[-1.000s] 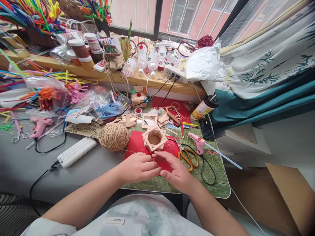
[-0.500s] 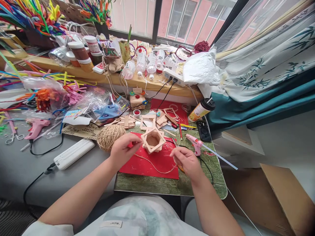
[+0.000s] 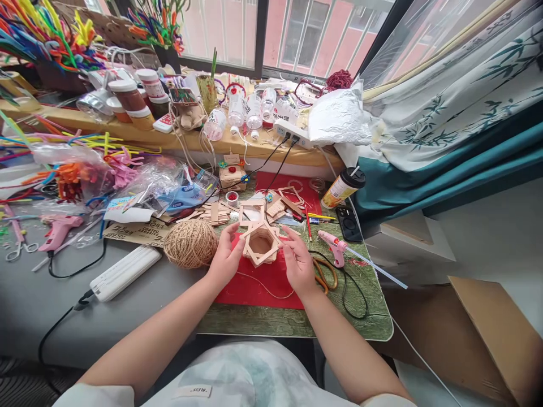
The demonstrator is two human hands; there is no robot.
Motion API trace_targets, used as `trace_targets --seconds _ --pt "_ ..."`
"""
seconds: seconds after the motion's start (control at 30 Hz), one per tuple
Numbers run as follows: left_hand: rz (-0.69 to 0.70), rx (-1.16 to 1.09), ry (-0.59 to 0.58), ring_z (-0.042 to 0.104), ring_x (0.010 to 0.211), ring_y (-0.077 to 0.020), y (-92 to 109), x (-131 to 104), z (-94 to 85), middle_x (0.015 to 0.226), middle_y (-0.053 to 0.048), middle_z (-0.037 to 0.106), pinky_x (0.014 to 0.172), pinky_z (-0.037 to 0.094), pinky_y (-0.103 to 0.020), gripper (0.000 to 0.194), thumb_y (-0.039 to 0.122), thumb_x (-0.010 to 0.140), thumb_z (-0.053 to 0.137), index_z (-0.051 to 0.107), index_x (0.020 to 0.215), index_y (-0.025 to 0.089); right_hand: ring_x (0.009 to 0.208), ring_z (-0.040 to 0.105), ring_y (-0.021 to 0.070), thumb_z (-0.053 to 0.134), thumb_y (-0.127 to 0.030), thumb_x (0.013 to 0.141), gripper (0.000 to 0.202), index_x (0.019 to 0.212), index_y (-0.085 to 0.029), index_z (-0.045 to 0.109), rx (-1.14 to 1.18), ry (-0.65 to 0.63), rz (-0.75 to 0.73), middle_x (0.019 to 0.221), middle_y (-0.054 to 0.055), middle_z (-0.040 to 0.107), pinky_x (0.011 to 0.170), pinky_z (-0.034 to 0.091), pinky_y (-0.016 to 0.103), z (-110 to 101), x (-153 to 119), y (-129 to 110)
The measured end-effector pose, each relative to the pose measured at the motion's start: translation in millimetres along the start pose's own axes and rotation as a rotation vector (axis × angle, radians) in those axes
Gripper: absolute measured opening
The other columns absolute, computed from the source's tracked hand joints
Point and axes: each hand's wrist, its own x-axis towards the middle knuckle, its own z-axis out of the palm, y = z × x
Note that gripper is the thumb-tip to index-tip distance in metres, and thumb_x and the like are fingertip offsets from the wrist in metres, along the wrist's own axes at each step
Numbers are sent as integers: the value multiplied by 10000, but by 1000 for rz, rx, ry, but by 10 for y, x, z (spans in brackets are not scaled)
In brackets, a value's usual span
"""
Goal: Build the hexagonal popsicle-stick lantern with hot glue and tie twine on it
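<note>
A star-like, six-sided craft-stick holder (image 3: 271,255), built of stacked flat wooden sticks with a hollow middle, sits on a red sheet (image 3: 241,291). My left hand (image 3: 227,254) is at its left side, thumb against the corner and fingers curved behind. On the opposite side, my right hand (image 3: 299,263) has its thumb at the right corner, fingers bent around the edge. The two hands hold the holder between them. A strand of twine (image 3: 269,291) lies across the sheet in front of it. Beside my left hand rests a ball of twine (image 3: 190,244).
Orange-handled scissors (image 3: 326,275) and a pink glue gun (image 3: 333,246) lie to the right. Behind are loose craft sticks (image 3: 214,213) and a square stick frame (image 3: 251,211). A drink cup (image 3: 343,187) leans near a phone (image 3: 349,222). A white power bank (image 3: 125,273) lies left.
Both hands have moved in to the holder's sides. My right hand has come left and away from the scissors, uncovering their handles. The holder stays in place.
</note>
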Motion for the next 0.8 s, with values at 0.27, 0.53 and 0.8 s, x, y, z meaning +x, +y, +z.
trace_targets --seconds 0.27,0.53,0.8 --pt "-50 -94 -152 657 1395 -301 -112 75 47 1449 -141 710 1192 531 -481 489 576 1100 544 617 1430 223 1536 564 269 574 -529 1109 341 1087 -280 804 91 37 132 1593 94 651 1322 382 494 156 113 281" --pt "-87 -19 -143 646 1347 -307 29 -142 -67 1492 -145 645 1184 507 -482 557 611 1098 522 574 1512 242 1531 576 278 572 -513 1113 318 1090 -292 799 103 30 186 1606 74 648 1331 379 513 177 -45 151" --pt "-197 -159 -123 621 1402 -333 -41 -129 -141 1468 -123 686 1216 485 -490 572 656 1066 560 619 1441 228 1515 589 300 586 -498 1111 314 1106 -302 831 96 -2 155 1573 82 668 1300 441 555 239 -94 181"
